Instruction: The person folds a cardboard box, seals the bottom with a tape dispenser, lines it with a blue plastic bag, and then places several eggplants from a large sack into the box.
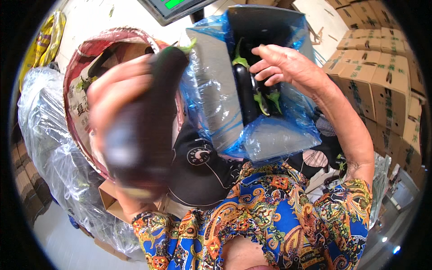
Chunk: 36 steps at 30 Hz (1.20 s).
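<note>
Head view: left hand (119, 103) raised close to the camera, blurred, fingers clenched around a long dark purple aubergine with green stalk (148, 112), stalk end pointing up toward the box. Right hand (283, 67) reaches into a grey cardboard box lined with blue plastic film (216, 90), fingers curled on the dark aubergines already lying inside (245, 92); whether it grips one or just presses them, cannot tell. Box looks partly filled, a few pieces in, room left. Round woven basket with red rim (78, 72) sits to the left, beside a clear plastic sack (49, 148). Brown stacked cartons (382, 63) at right. Right forearm extended, elbow low.
</note>
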Motion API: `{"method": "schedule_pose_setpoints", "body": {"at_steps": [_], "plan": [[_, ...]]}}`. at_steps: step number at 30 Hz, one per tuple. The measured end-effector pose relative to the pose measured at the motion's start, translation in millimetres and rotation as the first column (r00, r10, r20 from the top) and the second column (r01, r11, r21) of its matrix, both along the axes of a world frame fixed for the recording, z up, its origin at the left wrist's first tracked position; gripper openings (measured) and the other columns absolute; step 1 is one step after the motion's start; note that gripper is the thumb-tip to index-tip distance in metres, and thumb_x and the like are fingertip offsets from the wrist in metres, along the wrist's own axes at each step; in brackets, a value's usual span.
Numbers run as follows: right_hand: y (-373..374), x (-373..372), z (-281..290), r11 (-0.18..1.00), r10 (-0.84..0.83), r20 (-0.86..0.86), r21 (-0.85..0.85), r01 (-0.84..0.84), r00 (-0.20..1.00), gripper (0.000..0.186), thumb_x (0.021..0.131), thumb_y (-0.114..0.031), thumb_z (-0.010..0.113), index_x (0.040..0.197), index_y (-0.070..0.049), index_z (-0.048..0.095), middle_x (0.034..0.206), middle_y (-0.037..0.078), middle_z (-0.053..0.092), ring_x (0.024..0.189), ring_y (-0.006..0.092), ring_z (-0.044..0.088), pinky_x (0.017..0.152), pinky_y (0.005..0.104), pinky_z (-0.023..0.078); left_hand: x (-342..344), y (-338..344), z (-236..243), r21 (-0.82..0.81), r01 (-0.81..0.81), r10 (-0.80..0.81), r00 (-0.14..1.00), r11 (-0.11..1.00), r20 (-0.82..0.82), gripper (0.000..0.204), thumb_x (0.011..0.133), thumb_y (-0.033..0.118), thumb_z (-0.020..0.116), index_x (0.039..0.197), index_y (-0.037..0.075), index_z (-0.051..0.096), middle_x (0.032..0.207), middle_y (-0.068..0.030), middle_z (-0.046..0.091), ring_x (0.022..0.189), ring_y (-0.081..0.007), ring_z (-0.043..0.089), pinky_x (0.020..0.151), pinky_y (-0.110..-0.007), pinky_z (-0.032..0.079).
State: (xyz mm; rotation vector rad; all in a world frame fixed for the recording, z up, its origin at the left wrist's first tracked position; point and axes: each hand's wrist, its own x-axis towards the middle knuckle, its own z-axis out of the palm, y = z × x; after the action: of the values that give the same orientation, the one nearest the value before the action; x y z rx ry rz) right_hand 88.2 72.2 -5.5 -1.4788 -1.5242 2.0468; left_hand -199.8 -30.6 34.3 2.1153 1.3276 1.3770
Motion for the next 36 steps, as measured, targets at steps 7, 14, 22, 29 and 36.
{"method": "schedule_pose_setpoints", "body": {"at_steps": [7,14,22,29,36], "plan": [[-23.2,20.2,-1.1,0.931,-0.335,-0.326,-0.259,0.257,0.884,0.048,0.095,-0.042,0.063,0.124,-0.005,0.055,0.103,0.006,0.065,0.092,0.0111,0.064,0.076,0.0233,0.054,90.9,55.4,-41.6,-0.125,0.599,-0.603,0.798,0.791,0.013,0.055,0.077,-0.004,0.068,0.13,0.008,0.057,0.123,-0.017,0.057,0.114,-0.0341,0.059,0.092,-0.038,0.051],[-26.7,34.0,-79.8,0.958,-0.287,0.078,0.007,0.287,0.955,0.069,0.091,-0.048,0.063,0.133,0.003,0.042,0.11,0.013,0.059,0.099,0.019,0.057,0.086,0.0349,0.049,-1.4,-1.2,-82.2,-0.591,0.117,0.175,0.894,0.798,0.412,0.032,0.092,-0.001,0.06,0.124,-0.001,0.061,0.105,-0.0092,0.069,0.095,-0.0138,0.065,0.087,-0.029,0.051],[-57.1,28.7,-109.8,0.878,0.098,0.667,0.292,-0.38,0.739,0.059,0.099,-0.051,0.04,0.124,0.002,0.047,0.12,0.035,0.055,0.113,0.049,0.053,0.095,0.0518,0.042,-56.4,-150.1,-186.2,-0.777,-0.301,0.54,0.84,0.553,0.059,0.023,0.089,0.007,0.065,0.11,0.0,0.067,0.096,-0.0094,0.07,0.09,-0.0154,0.067,0.081,-0.029,0.052],[-50.6,16.5,-90.6,0.793,0.134,0.828,0.239,-0.56,0.544,0.05,0.101,-0.045,0.041,0.108,0.003,0.049,0.1,0.034,0.063,0.094,0.0535,0.059,0.082,0.0585,0.045,-120.1,-140.1,-196.7,-0.464,-0.743,0.739,0.629,0.482,-0.241,0.022,0.086,0.008,0.06,0.105,0.0,0.066,0.095,-0.0169,0.066,0.089,-0.0305,0.066,0.081,-0.039,0.051],[-48.9,15.9,-88.2,0.784,0.153,0.851,0.205,-0.586,0.502,0.05,0.101,-0.044,0.041,0.111,0.004,0.049,0.094,0.036,0.063,0.091,0.0541,0.06,0.079,0.0598,0.046,-200.9,-44.6,-274.1,-0.202,-0.797,0.69,0.597,0.569,-0.409,0.03,0.086,0.011,0.057,0.114,0.002,0.061,0.108,-0.0197,0.065,0.102,-0.0372,0.061,0.09,-0.045,0.048]]}}
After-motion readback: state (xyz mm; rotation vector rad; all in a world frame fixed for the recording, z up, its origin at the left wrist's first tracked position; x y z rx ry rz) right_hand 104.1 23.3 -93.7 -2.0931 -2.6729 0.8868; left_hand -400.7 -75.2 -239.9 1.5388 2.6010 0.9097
